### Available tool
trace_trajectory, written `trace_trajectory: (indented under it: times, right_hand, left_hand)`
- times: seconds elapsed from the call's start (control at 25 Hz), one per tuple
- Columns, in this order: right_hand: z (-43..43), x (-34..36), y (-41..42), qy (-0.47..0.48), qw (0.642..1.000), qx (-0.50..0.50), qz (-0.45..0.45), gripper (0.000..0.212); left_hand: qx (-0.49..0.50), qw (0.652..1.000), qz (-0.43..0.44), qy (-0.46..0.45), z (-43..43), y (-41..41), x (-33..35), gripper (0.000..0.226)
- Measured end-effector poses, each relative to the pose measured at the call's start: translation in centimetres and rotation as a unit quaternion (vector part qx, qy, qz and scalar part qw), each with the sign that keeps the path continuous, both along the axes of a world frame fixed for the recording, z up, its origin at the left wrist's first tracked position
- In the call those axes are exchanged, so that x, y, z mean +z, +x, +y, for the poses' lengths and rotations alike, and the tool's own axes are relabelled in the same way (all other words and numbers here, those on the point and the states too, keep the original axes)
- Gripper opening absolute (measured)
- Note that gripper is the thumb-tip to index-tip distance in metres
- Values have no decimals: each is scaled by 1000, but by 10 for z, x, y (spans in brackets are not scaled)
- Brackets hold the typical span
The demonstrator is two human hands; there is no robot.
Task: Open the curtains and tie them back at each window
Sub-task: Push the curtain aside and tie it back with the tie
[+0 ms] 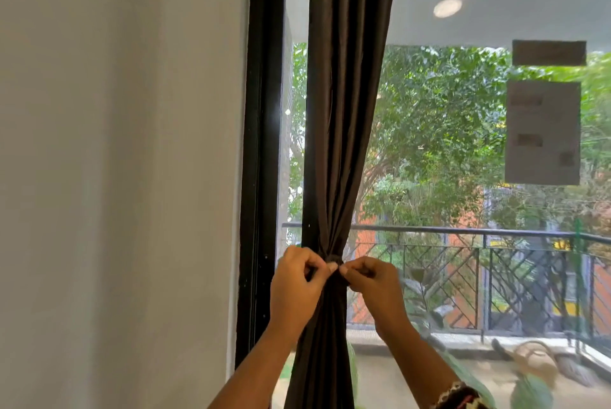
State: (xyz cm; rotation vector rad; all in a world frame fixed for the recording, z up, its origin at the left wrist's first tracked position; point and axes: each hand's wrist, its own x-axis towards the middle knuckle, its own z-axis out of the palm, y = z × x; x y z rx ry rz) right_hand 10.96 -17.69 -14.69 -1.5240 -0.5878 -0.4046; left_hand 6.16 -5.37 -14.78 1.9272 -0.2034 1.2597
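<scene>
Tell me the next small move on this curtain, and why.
Probably pull both hands apart to tighten the tie. The left hand and right hand each pinch it where the curtain is already gathered narrow beside the window frame, so snugging it seems all that remains.

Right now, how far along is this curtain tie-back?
Done: the curtain is drawn aside and bunched near the window frame. In hand: left hand and right hand both pinch the tie at the gathered waist, apparently fastening it. Left: finishing that fastening; other windows aren't in view.
</scene>
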Motion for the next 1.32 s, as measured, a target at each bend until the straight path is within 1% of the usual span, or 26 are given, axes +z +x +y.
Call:
trace_trajectory:
  times: [0.08, 0.12, 0.16, 0.24, 0.28, 0.36, 0.44, 0.56, 0.64, 0.76, 0.84, 0.88, 0.96, 1.0, 1.08, 1.12, 1.2, 1.24, 1.32]
  right_hand:
    - [-4, 17, 7, -16, 1000, -18, -17, 17]
    - [-6, 32, 11, -19, 999, -31, -32, 20]
    - [-8, 50, 16, -13, 998, -41, -47, 18]
    - [-11, 92, 25, 12, 996, -47, -74, 7]
    - [-12, 113, 30, 23, 995, -50, -88, 11]
    - [-13, 156, 40, 16, 992, -55, -109, 29]
    - [-10, 194, 49, 5, 990, -54, -127, 43]
    - [4, 243, 65, -15, 989, -57, -139, 64]
    - [14, 274, 69, 5, 988, -48, -145, 68]
    - [27, 315, 64, 55, 982, -10, -181, 61]
    - [37, 341, 60, 71, 976, -16, -204, 70]
    - [44, 352, 58, 71, 975, -38, -207, 76]
    - [62, 371, 56, 38, 971, -125, -202, 83]
    - [73, 377, 56, 1, 963, -176, -204, 78]
    - [101, 384, 52, -82, 931, -271, -229, 54]
    - [117, 386, 50, -111, 914, -302, -249, 43]
    - [148, 392, 43, -151, 892, -319, -282, 35]
    - [160, 396, 39, -165, 889, -312, -292, 35]
    - [186, 403, 29, -180, 889, -288, -309, 35]
  left_hand:
    - [13, 999, -45, -5, 2, 7, 28, 19]
    - [19, 998, -54, -3, 3, 12, 44, 23]
    - [21, 998, -52, 5, 5, 18, 60, 35]
    - [18, 999, -39, 32, 7, 28, 92, 57]
    - [18, 998, -39, 49, 8, 31, 108, 64]
    - [35, 995, -44, 82, 11, 40, 136, 74]
    - [47, 993, -41, 103, 18, 49, 164, 81]
    - [39, 992, -41, 116, 29, 62, 204, 87]
    - [22, 992, -42, 115, 33, 71, 229, 91]
    - [-27, 991, -64, 116, 34, 83, 264, 95]
    - [-66, 987, -80, 121, 32, 88, 284, 97]
    - [-78, 986, -82, 124, 31, 90, 291, 99]
    - [-99, 982, -96, 126, 31, 93, 301, 97]
    - [-109, 980, -111, 122, 33, 93, 304, 92]
    - [-108, 979, -135, 105, 41, 92, 308, 78]
    - [-103, 981, -141, 87, 48, 91, 310, 69]
    - [-81, 984, -153, 53, 66, 88, 312, 51]
    - [-62, 984, -163, 44, 76, 85, 313, 44]
    - [-37, 981, -187, 43, 100, 79, 317, 38]
